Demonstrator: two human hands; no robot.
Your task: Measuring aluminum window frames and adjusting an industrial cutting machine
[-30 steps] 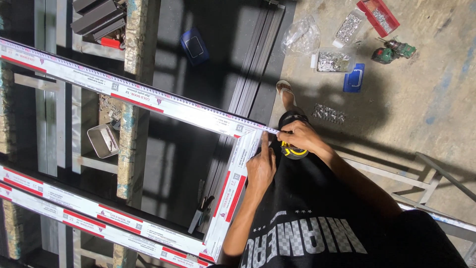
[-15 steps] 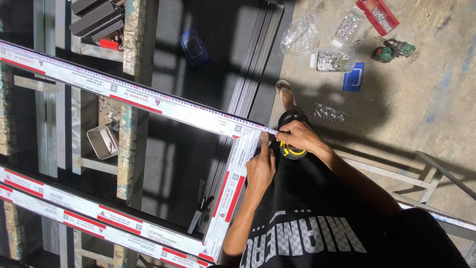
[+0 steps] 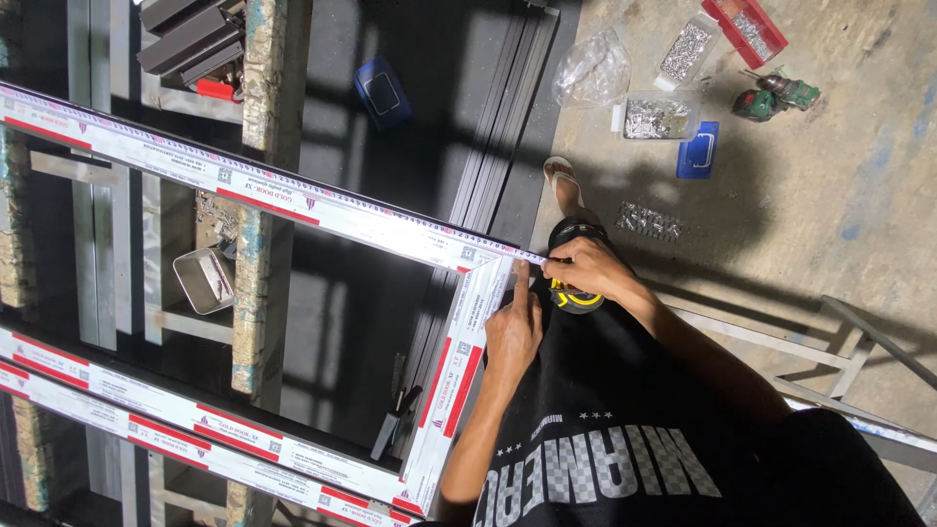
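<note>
Pinching tape (image 3: 293, 191) at frame (image 3: 467, 376) corner, right hand (image 3: 586, 270) fingers clamped; left hand (image 3: 511, 328) forefinger out beside it.

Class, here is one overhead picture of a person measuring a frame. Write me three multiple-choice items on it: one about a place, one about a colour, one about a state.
1. Where does the drill lie?
A. On the concrete floor at upper right
B. On the frame
C. In the left hand

2. What colour is the tray of screws at the top edge?
A. Green
B. Red
C. White

3. How is the tape measure being used?
A. Rolled up on the floor
B. Hanging from a belt
C. Its blade drawn out along the long rail

Answers:
1 A, it sits on bare floor beside the blue lid.
2 B, its walls are red.
3 C, the right hand holds the yellow case at the frame's corner, the blade runs along the rail, and the left hand points a finger at the corner.
</note>
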